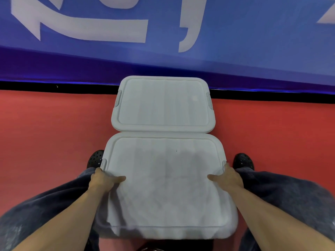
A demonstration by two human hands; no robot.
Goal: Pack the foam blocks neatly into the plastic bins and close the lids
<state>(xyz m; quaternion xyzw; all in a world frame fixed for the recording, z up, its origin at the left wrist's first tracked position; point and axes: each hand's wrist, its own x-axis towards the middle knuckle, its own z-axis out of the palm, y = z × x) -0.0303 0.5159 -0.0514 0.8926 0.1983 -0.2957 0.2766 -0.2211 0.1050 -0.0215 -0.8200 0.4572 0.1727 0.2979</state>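
Two white plastic bins stand one behind the other on the red floor, both with their lids on. The near bin (166,185) lies between my legs. My left hand (104,180) grips its left edge, thumb lying on the lid and fingers hidden over the side by the grey latch. On the right edge, my right hand (227,178) holds it the same way, thumb on top. The far bin (163,104) touches the near one's back edge and shows a grey latch on each side. No foam blocks are visible.
A blue banner with white markings (235,42) rises behind the far bin, above a black strip (54,86). My black shoes (95,158) (243,161) flank the near bin. Red floor (45,133) spreads left and right.
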